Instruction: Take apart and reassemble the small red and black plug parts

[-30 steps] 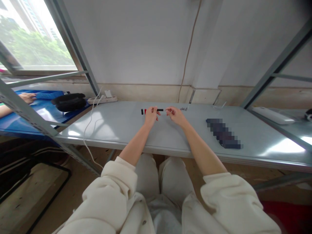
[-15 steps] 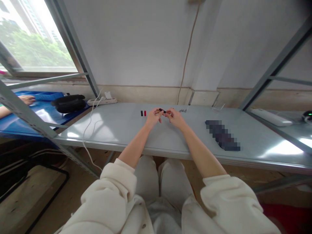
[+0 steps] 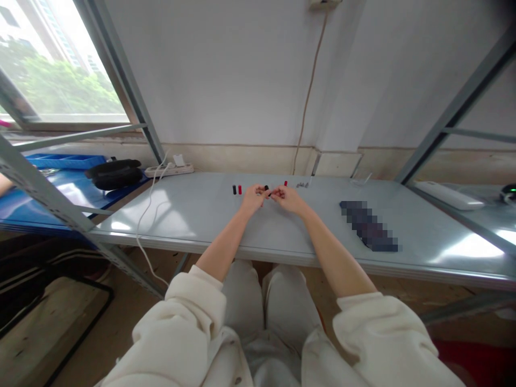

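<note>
Over the middle of the grey table (image 3: 209,209), my two hands meet with their fingertips close together. A small black cylinder (image 3: 266,187) stands nearly upright between them, its lower part hidden by fingers. My left hand (image 3: 253,198) is closed on it. Pinched against the same piece are the fingertips of my right hand (image 3: 287,199). To the left stand another black cylinder (image 3: 234,189) and a red cylinder (image 3: 239,190), side by side. Just beyond my right hand a red piece (image 3: 286,183) shows, partly hidden. Several small silvery pieces (image 3: 302,185) lie to its right.
A blurred-out dark item (image 3: 368,226) lies on the right of the table. A power strip (image 3: 169,169) with a white cable (image 3: 144,215) is at the back left. Metal posts frame both sides. On the blue table at left are a black case (image 3: 113,173) and another person's arm (image 3: 5,184).
The black cylinder has turned from lying slantwise to nearly upright, and my fingers have shifted lower around it. More of the red piece behind my right hand shows. The other person's hand has left view.
</note>
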`<state>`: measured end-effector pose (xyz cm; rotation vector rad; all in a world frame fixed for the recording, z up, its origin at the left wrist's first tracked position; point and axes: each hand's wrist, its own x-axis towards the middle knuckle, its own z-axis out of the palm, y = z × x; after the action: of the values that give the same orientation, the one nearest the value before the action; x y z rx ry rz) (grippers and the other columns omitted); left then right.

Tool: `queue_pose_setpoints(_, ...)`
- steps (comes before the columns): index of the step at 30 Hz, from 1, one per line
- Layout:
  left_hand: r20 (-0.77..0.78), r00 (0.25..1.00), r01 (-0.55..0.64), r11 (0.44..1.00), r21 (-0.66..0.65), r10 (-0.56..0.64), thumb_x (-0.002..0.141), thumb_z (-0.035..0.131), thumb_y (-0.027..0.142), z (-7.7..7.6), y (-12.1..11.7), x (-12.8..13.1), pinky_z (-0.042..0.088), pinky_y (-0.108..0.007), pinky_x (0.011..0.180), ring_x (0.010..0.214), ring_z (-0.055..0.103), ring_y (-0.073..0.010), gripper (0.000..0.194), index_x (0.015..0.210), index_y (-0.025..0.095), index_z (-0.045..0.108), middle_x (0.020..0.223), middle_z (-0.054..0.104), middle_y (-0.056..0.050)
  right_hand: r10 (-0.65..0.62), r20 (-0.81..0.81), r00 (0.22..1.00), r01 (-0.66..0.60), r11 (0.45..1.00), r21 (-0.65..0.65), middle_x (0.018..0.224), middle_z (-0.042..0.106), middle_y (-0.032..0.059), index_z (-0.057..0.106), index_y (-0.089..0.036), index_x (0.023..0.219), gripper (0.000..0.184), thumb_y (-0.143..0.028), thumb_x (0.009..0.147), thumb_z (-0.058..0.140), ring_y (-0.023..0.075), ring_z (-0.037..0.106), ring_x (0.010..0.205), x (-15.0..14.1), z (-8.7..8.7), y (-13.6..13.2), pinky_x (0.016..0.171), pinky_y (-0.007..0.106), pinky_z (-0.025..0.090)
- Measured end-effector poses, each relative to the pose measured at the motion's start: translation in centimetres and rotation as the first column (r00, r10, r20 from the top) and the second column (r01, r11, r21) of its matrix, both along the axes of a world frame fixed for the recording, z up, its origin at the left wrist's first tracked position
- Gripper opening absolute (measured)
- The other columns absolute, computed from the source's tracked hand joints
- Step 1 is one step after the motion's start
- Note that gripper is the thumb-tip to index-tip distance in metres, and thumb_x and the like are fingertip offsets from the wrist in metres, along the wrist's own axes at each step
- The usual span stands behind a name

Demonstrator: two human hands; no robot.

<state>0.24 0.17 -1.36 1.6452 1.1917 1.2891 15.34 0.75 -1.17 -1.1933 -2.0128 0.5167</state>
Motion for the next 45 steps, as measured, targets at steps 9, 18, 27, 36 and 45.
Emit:
queue_pose_setpoints(9, -0.051, 0.998, 0.045, 0.999, -0.013, -0.045, 0.079, 0.049, 0.038, -0.1, 0.0, 0.1, 0.034, -0.019, 0.042, 0.035, 0.040, -0.0036, 0.026, 0.066, 0.015, 0.050, 0.056, 0.054, 0.002, 0.043, 0.010, 0.999, -0.043, 0.999, 0.011, 0.061, 0.056, 0.0000, 0.055, -0.016, 0.071, 0.014, -0.029, 0.071, 0.051, 0.0111, 0.050, 0.058, -0.3, -0.5, 0.0, 0.058, 0.024, 0.040)
queue_pose_setpoints(18, -0.240, 0.970, -0.027, 1.000, 0.010, 0.029, 0.081, 0.044, 0.034, -0.3, -0.1, 0.2, 0.037, -0.021, 0.048, 0.041, 0.046, -0.0074, 0.020, 0.079, 0.017, 0.054, 0.062, 0.059, 0.000, -0.192, 0.191, 0.962, 0.196, 0.981, 0.001, 0.057, 0.058, 0.0004, 0.058, -0.015, 0.064, 0.009, -0.023, 0.067, 0.054, 0.0116, 0.051, 0.055, 2.1, 0.4, 0.4, 0.054, 0.022, 0.036)
queue_pose_setpoints(27, -0.596, 0.791, 0.004, 0.974, 0.227, 0.136, 0.080, 0.043, 0.029, -0.9, -0.4, 0.1, 0.040, -0.027, 0.070, 0.074, 0.057, -0.0175, 0.021, 0.078, 0.019, 0.062, 0.076, 0.064, -0.006, -0.441, 0.226, 0.869, 0.442, 0.896, 0.048, 0.069, 0.064, 0.0059, 0.064, -0.016, 0.068, 0.010, -0.024, 0.068, 0.059, 0.0159, 0.057, 0.067, 3.8, -0.8, 1.5, 0.059, 0.025, 0.039)
queue_pose_setpoints(36, -0.631, 0.768, 0.037, 0.976, 0.217, 0.110, 0.080, 0.043, 0.028, -0.6, -0.7, 0.2, 0.040, -0.027, 0.071, 0.076, 0.058, -0.0178, 0.022, 0.080, 0.018, 0.063, 0.078, 0.065, -0.007, -0.427, 0.230, 0.874, 0.427, 0.903, 0.052, 0.069, 0.064, 0.0055, 0.066, -0.016, 0.070, 0.012, -0.027, 0.069, 0.060, 0.0164, 0.057, 0.068, 3.2, -1.2, 1.6, 0.061, 0.026, 0.040)
queue_pose_setpoints(45, -0.646, 0.757, 0.051, 0.978, 0.204, 0.096, 0.080, 0.043, 0.028, -0.6, -0.7, 0.2, 0.040, -0.026, 0.071, 0.077, 0.058, -0.0172, 0.021, 0.081, 0.019, 0.063, 0.079, 0.065, -0.007, -0.392, 0.262, 0.882, 0.396, 0.917, 0.042, 0.066, 0.063, 0.0047, 0.065, -0.016, 0.066, 0.010, -0.026, 0.067, 0.061, 0.0157, 0.056, 0.064, 3.2, -1.0, 1.4, 0.058, 0.025, 0.039)
